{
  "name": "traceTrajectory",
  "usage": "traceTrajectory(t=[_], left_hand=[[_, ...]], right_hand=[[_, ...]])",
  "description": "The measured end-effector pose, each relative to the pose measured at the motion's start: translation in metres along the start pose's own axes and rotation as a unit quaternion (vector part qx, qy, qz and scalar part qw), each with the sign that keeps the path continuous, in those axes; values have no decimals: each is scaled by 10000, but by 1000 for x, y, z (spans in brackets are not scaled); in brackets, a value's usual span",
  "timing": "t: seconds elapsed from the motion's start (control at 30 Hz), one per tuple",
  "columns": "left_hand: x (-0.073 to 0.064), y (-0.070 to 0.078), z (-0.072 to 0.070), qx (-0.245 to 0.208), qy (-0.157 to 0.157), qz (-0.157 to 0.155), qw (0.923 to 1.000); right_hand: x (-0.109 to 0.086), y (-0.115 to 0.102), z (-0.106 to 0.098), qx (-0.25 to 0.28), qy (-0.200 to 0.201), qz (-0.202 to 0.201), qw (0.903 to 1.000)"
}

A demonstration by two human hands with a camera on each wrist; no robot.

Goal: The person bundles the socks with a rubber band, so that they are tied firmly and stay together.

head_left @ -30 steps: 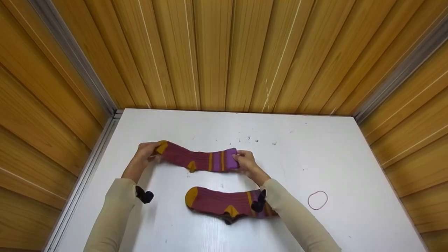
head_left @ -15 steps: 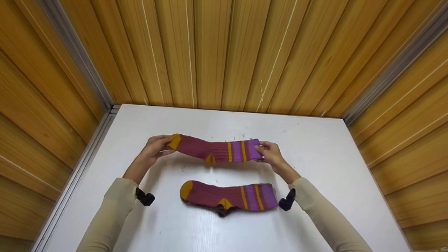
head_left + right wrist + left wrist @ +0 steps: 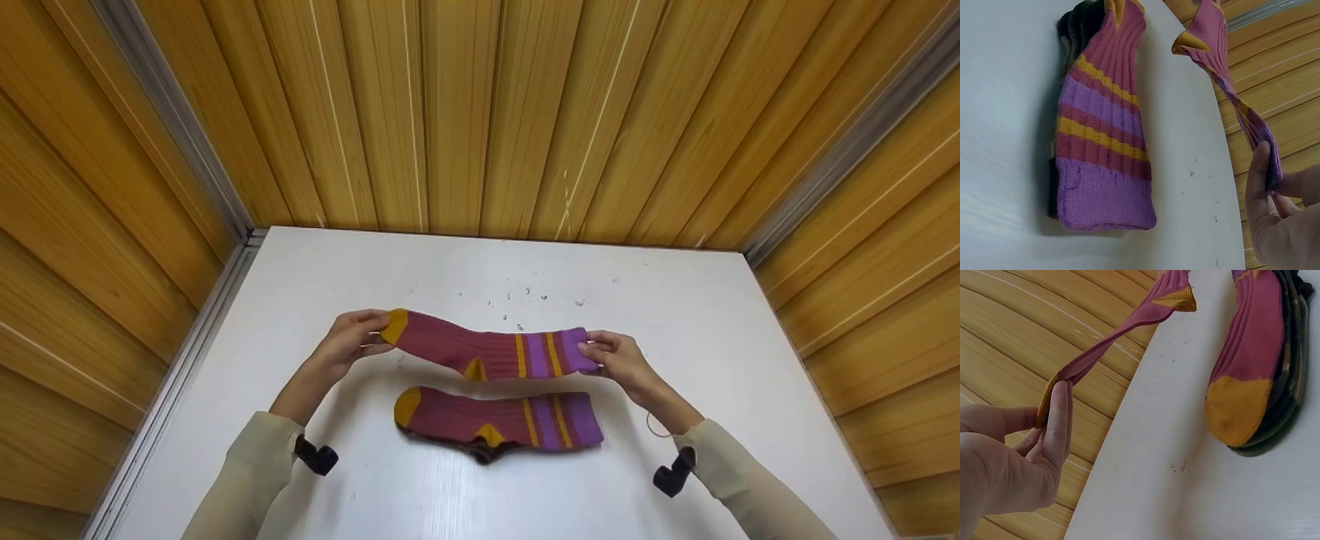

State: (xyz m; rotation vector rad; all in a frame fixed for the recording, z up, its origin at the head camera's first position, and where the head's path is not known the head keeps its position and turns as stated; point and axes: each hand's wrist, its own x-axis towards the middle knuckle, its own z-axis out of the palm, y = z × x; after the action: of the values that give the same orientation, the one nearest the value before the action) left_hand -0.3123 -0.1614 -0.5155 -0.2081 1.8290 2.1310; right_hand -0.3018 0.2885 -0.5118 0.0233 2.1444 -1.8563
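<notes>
A maroon ribbed sock with a mustard toe and heel and a purple striped cuff is stretched between both hands, above the table. My left hand pinches its toe between thumb and fingers. At the other end, my right hand pinches the purple cuff. Just nearer to me lies a matching sock, flat and pointing the same way. Darker socks are layered beneath that one, as the left wrist view shows; how many is unclear.
The white table has small dark marks behind the held sock. A thin loop, like a rubber band, lies partly hidden behind my right wrist. Wood-patterned panels enclose the back and both sides.
Both hands have carried the held sock to the right, so it now hangs just behind the lying socks. My right forearm no longer covers their cuff end.
</notes>
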Motion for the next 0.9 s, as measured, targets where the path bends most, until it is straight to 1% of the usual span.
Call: traceTrajectory(t=[0.1, 0.3, 0.43, 0.63, 0.7, 0.8, 0.87, 0.9], left_hand=[[-3, -6, 4, -31, -30, 25, 10000], [-8, -14, 8, -192, -316, -9, 9993], [-14, -22, 7, -481, -451, -141, 9977], [-30, -38, 2, -737, -827, -330, 9933], [-36, -43, -1, -702, -843, -361, 9933], [-44, -48, -5, -534, -819, -426, 9943], [-48, -52, -6, -260, -738, -444, 9959], [-50, -54, -6, -27, -666, -427, 9969]], right_hand=[[-9, 6, -6, -3, -150, -8, 9999], [-22, 13, -16, -4, -296, 96, 9995], [-27, 17, -19, -87, -395, 168, 9990], [-36, 26, -19, -187, -516, 263, 9981], [-38, 29, -19, -174, -656, 325, 9972], [-42, 33, -17, -143, -895, 409, 9950], [-42, 36, -16, -236, -1025, 446, 9935], [-42, 37, -16, -340, -1049, 458, 9928]])
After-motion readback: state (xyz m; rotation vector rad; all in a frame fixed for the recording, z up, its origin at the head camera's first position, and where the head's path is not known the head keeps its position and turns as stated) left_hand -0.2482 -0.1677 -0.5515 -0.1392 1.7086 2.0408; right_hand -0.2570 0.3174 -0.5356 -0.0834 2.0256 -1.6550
